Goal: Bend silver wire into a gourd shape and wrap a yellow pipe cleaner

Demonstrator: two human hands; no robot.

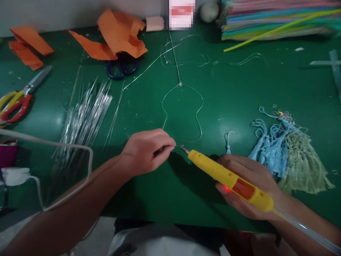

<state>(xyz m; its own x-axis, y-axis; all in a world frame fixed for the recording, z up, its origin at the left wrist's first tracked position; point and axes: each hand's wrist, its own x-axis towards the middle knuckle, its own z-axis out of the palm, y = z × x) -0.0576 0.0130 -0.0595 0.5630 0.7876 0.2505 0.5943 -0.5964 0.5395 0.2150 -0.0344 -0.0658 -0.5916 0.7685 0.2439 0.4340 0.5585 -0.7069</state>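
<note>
My left hand (145, 151) is closed in a pinch on the end of a thin wire loop (198, 117) that lies in a gourd-like outline on the green table (239, 89). My right hand (247, 185) grips a yellow pen-shaped glue gun (229, 177) with a red light lit on its side. Its metal tip (184, 150) almost touches the wire end at my left fingertips. A clear glue stick (306, 229) sticks out of the tool's rear.
A bundle of silver wires (82, 121) lies left of the hands, light blue and pale green tassels (285, 153) to the right. Red-and-yellow scissors (18, 99), blue scissors (122, 67), orange paper scraps (117, 35), a white cable (66, 145) and stacked coloured strips (279, 17) are further off.
</note>
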